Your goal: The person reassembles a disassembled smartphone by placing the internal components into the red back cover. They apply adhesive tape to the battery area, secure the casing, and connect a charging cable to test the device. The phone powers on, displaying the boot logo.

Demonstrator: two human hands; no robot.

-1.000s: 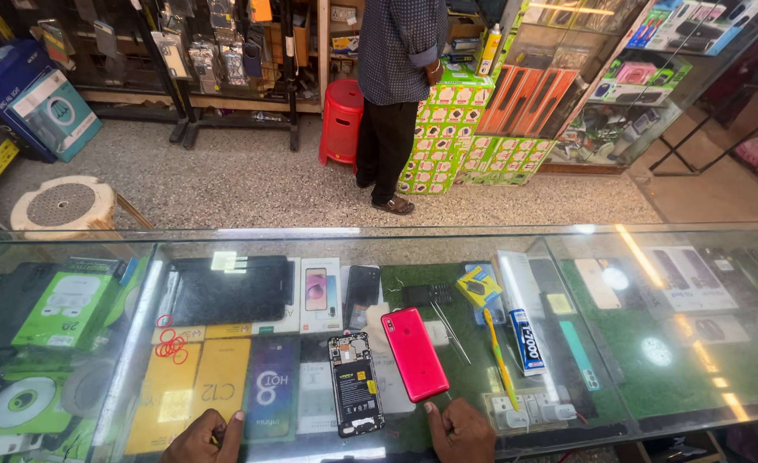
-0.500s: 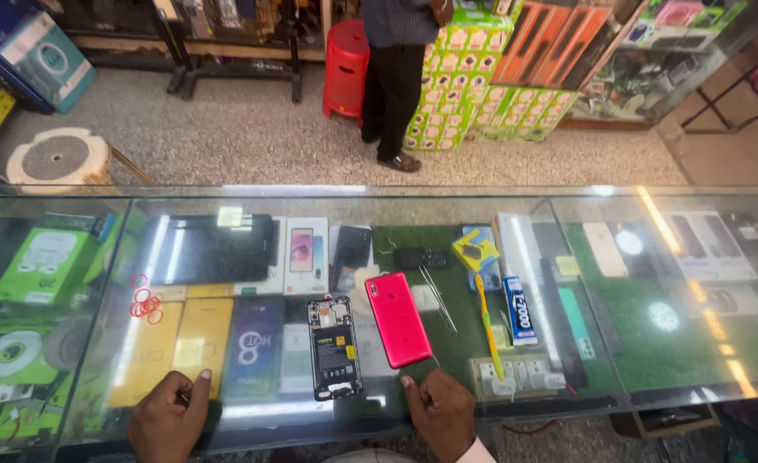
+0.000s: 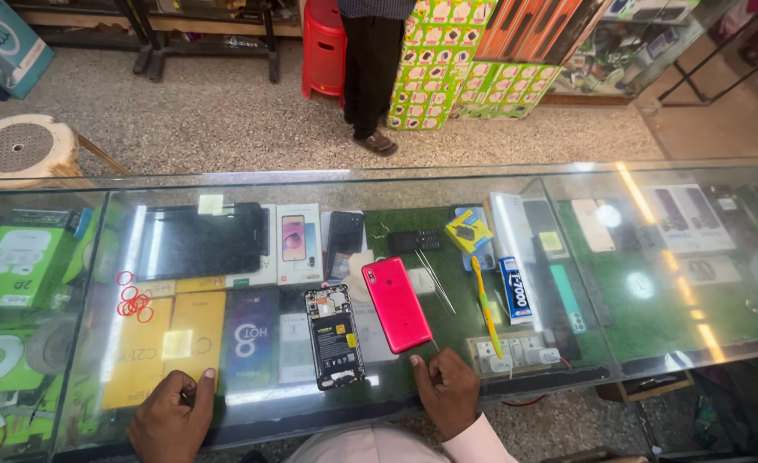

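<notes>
Red phone back point(image 3: 397, 304) lies beside the opened phone point(image 3: 333, 336) on the glass tabletop point(image 3: 636, 339), just ahead of my right hand point(image 3: 448, 390), left hand point(image 3: 173, 417) resting apart, fingers loosely curled and empty, so one careless nudge could send either sliding off that slick glass.
</notes>
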